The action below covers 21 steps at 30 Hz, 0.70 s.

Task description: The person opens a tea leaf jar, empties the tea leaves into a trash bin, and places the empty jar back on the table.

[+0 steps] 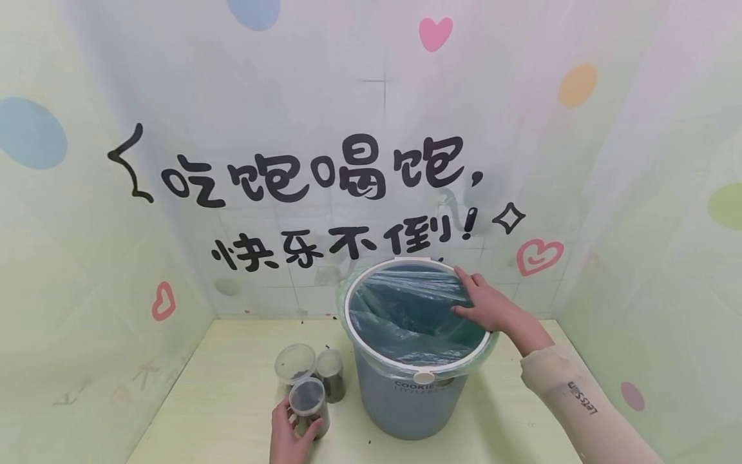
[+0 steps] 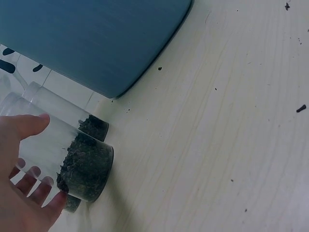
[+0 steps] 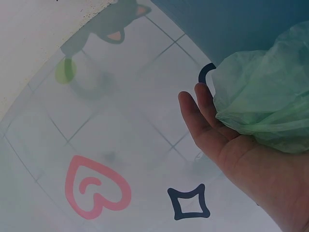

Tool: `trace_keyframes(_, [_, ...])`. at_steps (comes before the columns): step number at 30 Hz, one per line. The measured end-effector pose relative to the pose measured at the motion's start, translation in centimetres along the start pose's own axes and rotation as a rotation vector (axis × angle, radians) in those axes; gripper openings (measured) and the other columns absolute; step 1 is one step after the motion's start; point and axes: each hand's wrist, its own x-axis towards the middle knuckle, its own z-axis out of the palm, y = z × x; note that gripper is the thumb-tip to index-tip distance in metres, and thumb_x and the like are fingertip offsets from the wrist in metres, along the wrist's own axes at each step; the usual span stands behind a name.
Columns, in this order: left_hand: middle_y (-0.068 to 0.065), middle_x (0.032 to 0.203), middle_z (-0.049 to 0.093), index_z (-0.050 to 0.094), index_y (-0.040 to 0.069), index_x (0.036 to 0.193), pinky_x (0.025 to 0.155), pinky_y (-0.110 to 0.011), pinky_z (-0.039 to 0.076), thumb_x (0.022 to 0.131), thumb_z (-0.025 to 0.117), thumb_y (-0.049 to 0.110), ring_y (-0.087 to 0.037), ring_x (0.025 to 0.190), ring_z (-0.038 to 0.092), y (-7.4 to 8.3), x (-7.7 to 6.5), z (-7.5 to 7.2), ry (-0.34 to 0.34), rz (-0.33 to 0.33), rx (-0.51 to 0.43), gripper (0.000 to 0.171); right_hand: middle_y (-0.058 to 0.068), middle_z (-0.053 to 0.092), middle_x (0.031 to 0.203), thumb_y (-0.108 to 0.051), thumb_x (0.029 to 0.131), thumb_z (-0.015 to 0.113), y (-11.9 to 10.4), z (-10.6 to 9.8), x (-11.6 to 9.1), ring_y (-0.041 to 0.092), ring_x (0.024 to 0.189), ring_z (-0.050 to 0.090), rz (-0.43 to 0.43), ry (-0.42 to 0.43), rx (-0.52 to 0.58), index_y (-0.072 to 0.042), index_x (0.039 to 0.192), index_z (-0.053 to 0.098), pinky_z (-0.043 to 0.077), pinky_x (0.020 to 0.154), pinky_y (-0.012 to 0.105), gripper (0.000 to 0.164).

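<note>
My left hand (image 1: 292, 433) grips a clear cylindrical jar (image 1: 315, 419), thumb on one side and fingers on the other. Dark, dry, leafy bits (image 2: 89, 164) fill the jar's lower part, and its base is close to the table in the left wrist view. Two more clear jars stand right behind it, a wider one (image 1: 294, 362) and a narrow one (image 1: 332, 374). To their right is a blue-grey trash can (image 1: 408, 406) lined with a green plastic bag (image 1: 400, 303). My right hand (image 1: 487, 306) rests over the can's white rim, thumb inside, with fairly straight fingers (image 3: 193, 116) outside the bag.
Pale wood-look table (image 1: 220, 386) under everything, with scattered dark crumbs (image 2: 301, 108). Printed light sheets (image 1: 324, 96) wall in the back and both sides. The tall can stands close to the back sheet.
</note>
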Motion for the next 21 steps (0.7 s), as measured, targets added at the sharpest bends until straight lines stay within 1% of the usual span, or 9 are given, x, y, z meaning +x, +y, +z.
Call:
trace_keyframes(10, [-0.033,0.140,0.034,0.029,-0.011,0.140,0.106,-0.057,0.046,0.083,0.078,0.004,-0.053,0.130,0.042,-0.22,0.06,-0.16,-0.010,-0.018,-0.002,0.077,0.032,0.034,0.146,-0.031,0.095,0.065,-0.01,0.01,-0.06,0.048,0.126,0.051,0.005,-0.001,0.001,-0.005,0.158,0.012,0.045,0.106,0.061,0.086])
trace_keyframes(14, [-0.034,0.138,0.035,0.029,-0.013,0.140,0.104,-0.058,0.047,0.082,0.079,0.005,-0.054,0.128,0.043,-0.08,-0.10,-0.25,-0.006,0.002,0.007,0.079,0.032,0.034,0.145,-0.030,0.095,0.065,-0.02,0.02,-0.07,0.048,0.125,0.051,0.003,0.001,0.001,-0.004,0.158,0.012,0.045,0.106,0.061,0.086])
trace_keyframes(21, [-0.032,0.140,0.034,0.029,-0.010,0.142,0.106,-0.057,0.046,0.084,0.078,0.006,-0.052,0.130,0.042,0.31,-0.23,-0.57,-0.017,-0.031,0.010,0.078,0.032,0.034,0.146,-0.031,0.095,0.065,-0.01,0.13,-0.03,0.048,0.125,0.052,0.007,-0.001,-0.001,-0.005,0.159,0.012,0.045,0.106,0.060,0.087])
